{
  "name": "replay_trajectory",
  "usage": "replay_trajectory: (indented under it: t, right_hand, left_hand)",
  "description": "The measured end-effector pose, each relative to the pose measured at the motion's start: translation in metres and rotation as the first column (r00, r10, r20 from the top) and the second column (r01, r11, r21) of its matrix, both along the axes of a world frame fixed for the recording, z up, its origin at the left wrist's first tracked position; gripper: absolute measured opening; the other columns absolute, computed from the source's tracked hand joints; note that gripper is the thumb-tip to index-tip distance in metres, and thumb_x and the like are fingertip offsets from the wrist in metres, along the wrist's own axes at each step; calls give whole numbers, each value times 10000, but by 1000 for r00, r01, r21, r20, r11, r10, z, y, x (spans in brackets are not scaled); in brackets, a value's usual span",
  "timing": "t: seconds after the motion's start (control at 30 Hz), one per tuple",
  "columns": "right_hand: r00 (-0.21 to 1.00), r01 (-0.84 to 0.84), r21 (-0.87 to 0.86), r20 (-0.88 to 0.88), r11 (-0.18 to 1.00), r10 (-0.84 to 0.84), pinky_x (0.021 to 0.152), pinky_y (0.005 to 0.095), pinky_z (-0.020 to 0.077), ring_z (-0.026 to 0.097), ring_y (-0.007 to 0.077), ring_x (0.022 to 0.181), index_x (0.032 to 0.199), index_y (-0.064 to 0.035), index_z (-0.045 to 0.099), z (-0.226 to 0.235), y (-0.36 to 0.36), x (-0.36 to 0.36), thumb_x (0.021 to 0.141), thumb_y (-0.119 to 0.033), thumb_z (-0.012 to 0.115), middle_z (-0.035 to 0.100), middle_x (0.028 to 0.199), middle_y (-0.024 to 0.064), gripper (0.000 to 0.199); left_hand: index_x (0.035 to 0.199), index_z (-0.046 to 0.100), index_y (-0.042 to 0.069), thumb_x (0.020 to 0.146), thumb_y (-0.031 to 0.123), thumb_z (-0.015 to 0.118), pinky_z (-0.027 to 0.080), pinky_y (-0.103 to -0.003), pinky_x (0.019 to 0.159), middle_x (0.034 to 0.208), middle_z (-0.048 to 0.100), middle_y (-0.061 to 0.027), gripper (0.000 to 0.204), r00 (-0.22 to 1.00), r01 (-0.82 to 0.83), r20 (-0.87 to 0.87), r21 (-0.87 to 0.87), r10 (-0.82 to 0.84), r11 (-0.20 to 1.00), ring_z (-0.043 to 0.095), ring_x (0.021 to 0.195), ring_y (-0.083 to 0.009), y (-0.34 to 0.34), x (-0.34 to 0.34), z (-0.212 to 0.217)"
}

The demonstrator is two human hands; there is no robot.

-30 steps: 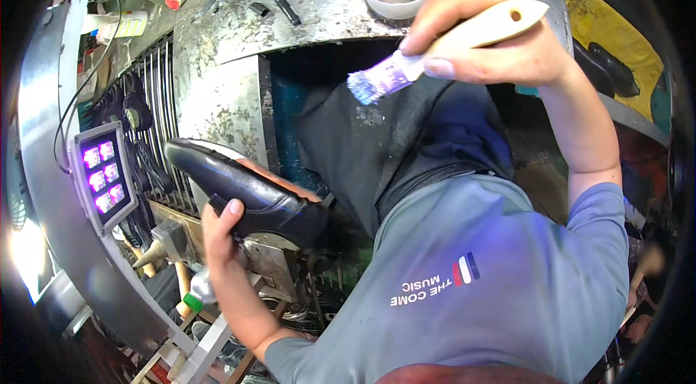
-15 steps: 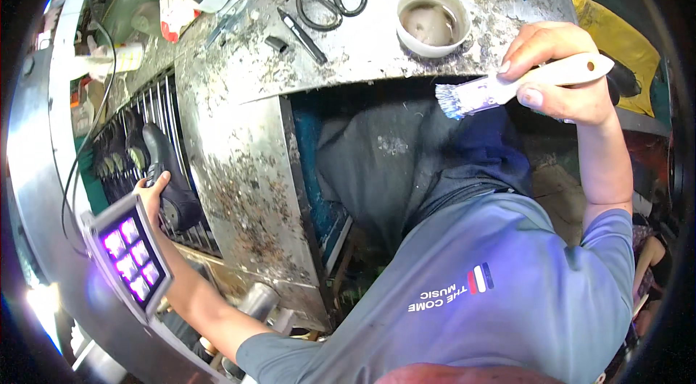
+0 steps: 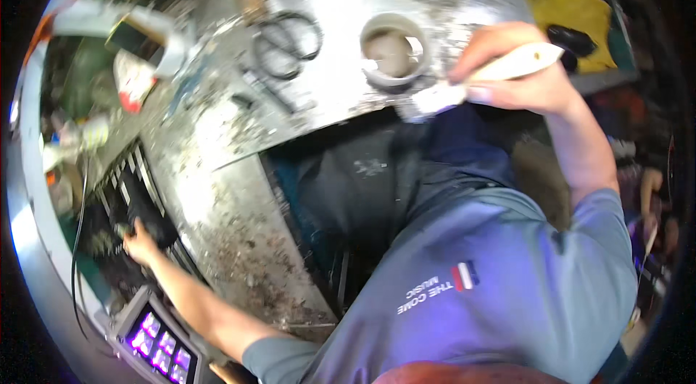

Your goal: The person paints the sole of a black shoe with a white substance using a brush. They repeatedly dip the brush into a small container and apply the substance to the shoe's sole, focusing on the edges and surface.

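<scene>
My right hand (image 3: pixel 518 72) is closed round the pale handle of a flat paint brush (image 3: pixel 500 74). The brush's whitish bristles point left, at the table's front edge, just below and right of a round bowl (image 3: pixel 394 52) of greyish liquid. At the left, my left hand (image 3: pixel 143 245) reaches into a rack (image 3: pixel 181 253) with metal bars. Its fingers are at the lower end of a black shoe-like piece (image 3: pixel 141 203). Motion blur hides whether they grip it.
On the stained metal table (image 3: pixel 217 123) lie black-handled scissors (image 3: pixel 286 47) and a dark pen-like tool (image 3: pixel 268 90). A phone (image 3: pixel 135 40) leans at the far left. A screen on a grey box (image 3: pixel 161 344) stands near my left forearm. Yellow material (image 3: pixel 573 11) lies at the far right.
The view has shifted and blurred. My right hand has brought the brush closer to the bowl. My left hand has moved from the side of a black piece to its lower end.
</scene>
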State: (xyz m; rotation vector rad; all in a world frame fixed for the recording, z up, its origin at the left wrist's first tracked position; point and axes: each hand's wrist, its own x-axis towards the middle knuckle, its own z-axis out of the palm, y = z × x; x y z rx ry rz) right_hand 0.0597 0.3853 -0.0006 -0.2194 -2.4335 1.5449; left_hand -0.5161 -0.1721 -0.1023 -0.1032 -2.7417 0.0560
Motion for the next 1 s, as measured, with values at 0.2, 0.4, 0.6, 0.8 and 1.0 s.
replay_trajectory:
  t: [0.2, 0.4, 0.6, 0.8, 1.0]
  right_hand:
    - [990, -20, -104, -139, 994, 5, 830, 315, 543, 710, 186, 949, 1087, -37, 744, -13, 7, 22, 867, -123, 774, 751, 1031, 96, 239]
    - [851, 523, 53, -93, 851, -517, 652, 235, 560, 702, 99, 793, 1201, -108, 696, -41, 94, 127, 995, -276, 638, 735, 926, 28, 272]
    - [692, 282, 858, 128, 429, -710, 727, 437, 558, 691, 357, 842, 1208, -169, 623, -103, 189, 221, 846, -331, 747, 721, 932, 132, 416]
    - [613, -164, 839, 498, 519, -613, 915, 431, 518, 640, 311, 1110, 1420, -127, 431, -157, 189, 211, 610, -323, 921, 674, 1145, 113, 967]
    - [579, -218, 756, 609, 617, -542, 864, 436, 555, 679, 334, 1057, 1416, -119, 446, -181, 206, 205, 573, -215, 928, 679, 1160, 145, 976]
  left_hand:
    - [1338, 572, -29, 893, 382, 706, 421, -432, 1072, 1350, 583, -224, 620, 930, 298, -210, -50, -302, 953, 544, 1246, -374, 15, 130, 17]
    - [1279, 598, -73, 930, 221, 697, 378, -425, 1108, 1376, 568, -223, 467, 856, 518, -74, 112, -512, 848, 504, 1307, -362, 66, 268, 27]
    - [1263, 619, -52, 931, 186, 680, 390, -455, 1095, 1393, 558, -193, 413, 818, 565, 39, 132, -573, 815, 499, 1319, -360, 81, 374, 35]
    - [1230, 627, -48, 923, 166, 668, 404, -452, 1083, 1437, 526, -185, 376, 799, 573, 112, 159, -591, 804, 495, 1324, -369, 116, 436, 41]
    - [1204, 627, -54, 912, 164, 666, 399, -479, 1081, 1431, 522, -203, 367, 751, 625, 100, 209, -652, 752, 494, 1314, -405, 126, 465, 35]
